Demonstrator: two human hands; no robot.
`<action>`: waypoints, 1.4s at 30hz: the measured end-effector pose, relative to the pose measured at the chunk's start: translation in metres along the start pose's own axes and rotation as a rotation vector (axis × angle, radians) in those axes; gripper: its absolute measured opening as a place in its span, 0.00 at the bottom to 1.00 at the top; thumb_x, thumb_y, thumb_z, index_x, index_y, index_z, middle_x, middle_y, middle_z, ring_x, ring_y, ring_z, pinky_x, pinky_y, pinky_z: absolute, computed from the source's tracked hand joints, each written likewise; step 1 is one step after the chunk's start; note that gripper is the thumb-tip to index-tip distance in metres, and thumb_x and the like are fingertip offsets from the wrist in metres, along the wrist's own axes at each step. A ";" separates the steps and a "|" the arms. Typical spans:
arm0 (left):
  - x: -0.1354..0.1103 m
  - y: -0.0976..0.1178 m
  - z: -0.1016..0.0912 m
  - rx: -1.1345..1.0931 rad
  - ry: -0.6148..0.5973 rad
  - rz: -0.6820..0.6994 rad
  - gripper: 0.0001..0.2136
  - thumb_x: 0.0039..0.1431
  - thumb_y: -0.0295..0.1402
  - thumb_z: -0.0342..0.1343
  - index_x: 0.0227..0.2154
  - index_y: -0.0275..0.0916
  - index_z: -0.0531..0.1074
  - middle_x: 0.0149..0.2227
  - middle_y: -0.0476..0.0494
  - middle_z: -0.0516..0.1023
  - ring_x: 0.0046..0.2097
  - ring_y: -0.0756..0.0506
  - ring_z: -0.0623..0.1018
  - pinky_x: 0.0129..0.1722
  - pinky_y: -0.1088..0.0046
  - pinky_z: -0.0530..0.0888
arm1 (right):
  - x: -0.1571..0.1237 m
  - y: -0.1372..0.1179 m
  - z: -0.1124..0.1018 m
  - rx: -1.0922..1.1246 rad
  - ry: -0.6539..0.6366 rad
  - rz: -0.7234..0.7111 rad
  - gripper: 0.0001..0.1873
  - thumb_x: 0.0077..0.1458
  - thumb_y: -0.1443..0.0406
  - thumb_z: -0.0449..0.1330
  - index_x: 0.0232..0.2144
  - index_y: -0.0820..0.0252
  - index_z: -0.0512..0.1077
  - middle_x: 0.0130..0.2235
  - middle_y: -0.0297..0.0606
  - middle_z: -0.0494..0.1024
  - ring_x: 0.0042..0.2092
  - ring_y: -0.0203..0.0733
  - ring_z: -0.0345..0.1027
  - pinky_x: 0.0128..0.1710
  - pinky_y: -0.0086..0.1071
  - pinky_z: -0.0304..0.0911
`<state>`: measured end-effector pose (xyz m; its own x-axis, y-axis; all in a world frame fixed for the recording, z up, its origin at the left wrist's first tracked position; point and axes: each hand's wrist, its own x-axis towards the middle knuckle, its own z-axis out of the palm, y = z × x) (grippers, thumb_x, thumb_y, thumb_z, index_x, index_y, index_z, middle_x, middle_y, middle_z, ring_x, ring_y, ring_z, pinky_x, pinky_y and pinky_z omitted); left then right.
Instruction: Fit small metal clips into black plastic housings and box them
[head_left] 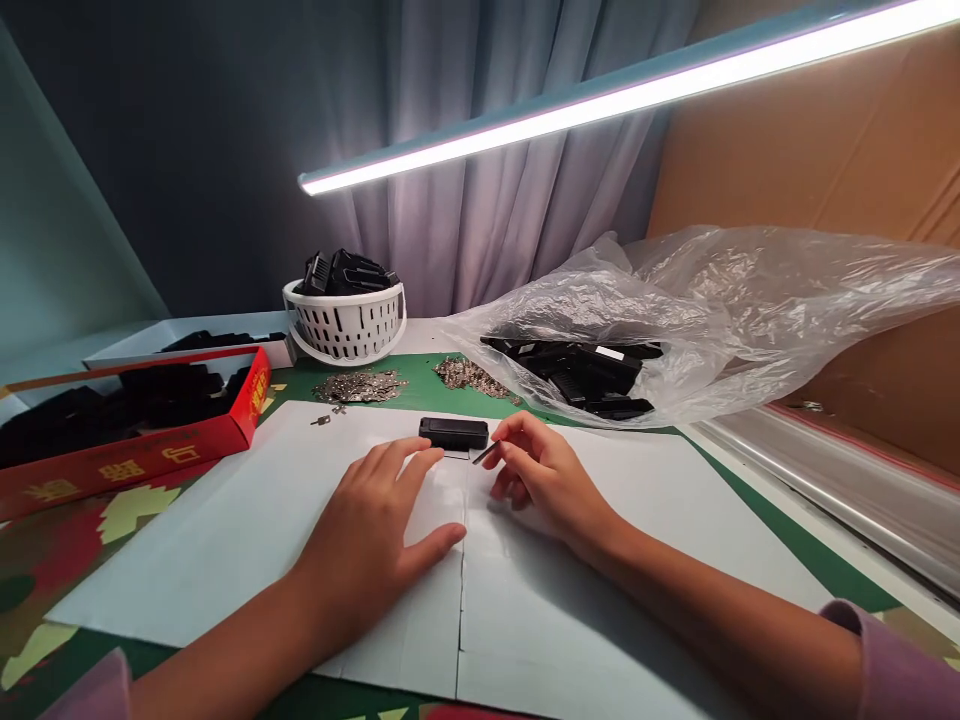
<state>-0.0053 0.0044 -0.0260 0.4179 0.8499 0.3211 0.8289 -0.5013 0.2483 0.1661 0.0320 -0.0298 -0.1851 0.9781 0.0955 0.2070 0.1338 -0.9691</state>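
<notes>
A small black plastic block (453, 432) lies on the white sheet (225, 540) in front of me. My left hand (371, 540) rests flat on the sheet with its fingers stretched out, their tips just short of the block. My right hand (544, 475) sits to the block's right, fingers curled, pinching a thin metal piece (485, 453) whose tip points at the block's right end. A small flat metal part (455, 455) lies under the block's front edge.
Two heaps of small metal parts (358, 386) (469, 375) lie behind the sheet. A white basket (345, 322) of black parts stands at the back. A red box (135, 440) of black parts is left. A clear plastic bag (675, 300) with black parts is right.
</notes>
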 end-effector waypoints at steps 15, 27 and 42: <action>0.048 -0.020 0.009 -0.157 0.016 -0.074 0.11 0.51 0.30 0.48 0.38 0.35 0.64 0.42 0.40 0.68 0.45 0.41 0.66 0.43 0.60 0.63 | 0.002 -0.005 -0.002 0.329 0.005 0.079 0.15 0.40 0.69 0.43 0.27 0.68 0.68 0.27 0.39 0.70 0.27 0.32 0.65 0.26 0.24 0.59; 0.034 -0.010 0.002 -0.270 0.014 0.118 0.06 0.48 0.28 0.53 0.31 0.39 0.65 0.30 0.50 0.70 0.30 0.49 0.69 0.30 0.72 0.68 | 0.006 0.006 -0.004 0.269 0.237 -0.125 0.10 0.39 0.64 0.59 0.28 0.62 0.69 0.27 0.32 0.69 0.29 0.31 0.60 0.29 0.23 0.56; 0.035 -0.014 0.004 -0.257 0.086 0.025 0.07 0.44 0.28 0.56 0.29 0.40 0.66 0.29 0.50 0.72 0.29 0.48 0.70 0.27 0.73 0.67 | -0.003 0.001 0.002 0.242 0.154 -0.085 0.13 0.38 0.61 0.61 0.25 0.62 0.64 0.25 0.31 0.67 0.27 0.31 0.61 0.27 0.23 0.56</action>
<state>-0.0005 0.0419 -0.0216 0.3948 0.8251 0.4041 0.6926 -0.5563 0.4592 0.1645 0.0286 -0.0314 -0.0406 0.9802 0.1939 -0.0415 0.1923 -0.9805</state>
